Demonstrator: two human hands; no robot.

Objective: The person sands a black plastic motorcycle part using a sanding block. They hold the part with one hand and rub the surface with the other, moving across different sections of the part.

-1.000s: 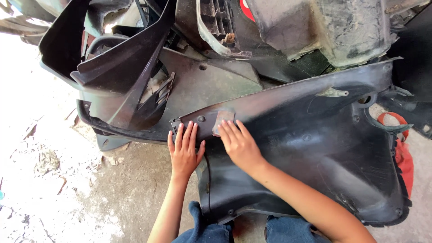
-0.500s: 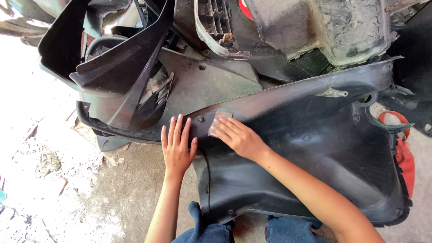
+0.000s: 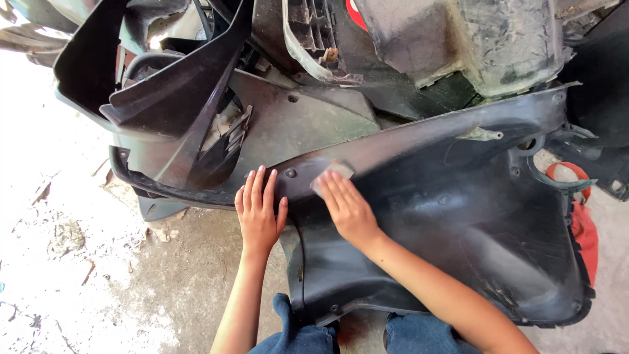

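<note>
Right hand [image 3: 348,208] presses grey pad [image 3: 333,172]

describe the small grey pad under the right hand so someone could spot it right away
Start at the big black plastic panel lying across the middle of the view. Follow its upper edge left to where the right hand lies flat. Under the fingertips sits the small grey pad, a pale, flat rectangle, the only light patch on the dark panel.

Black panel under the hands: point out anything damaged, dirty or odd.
The panel is dusty and scuffed grey, but no crack shows. The right hand presses a small grey pad on its upper edge; the left hand lies flat beside it. Debris litters the floor.
</note>
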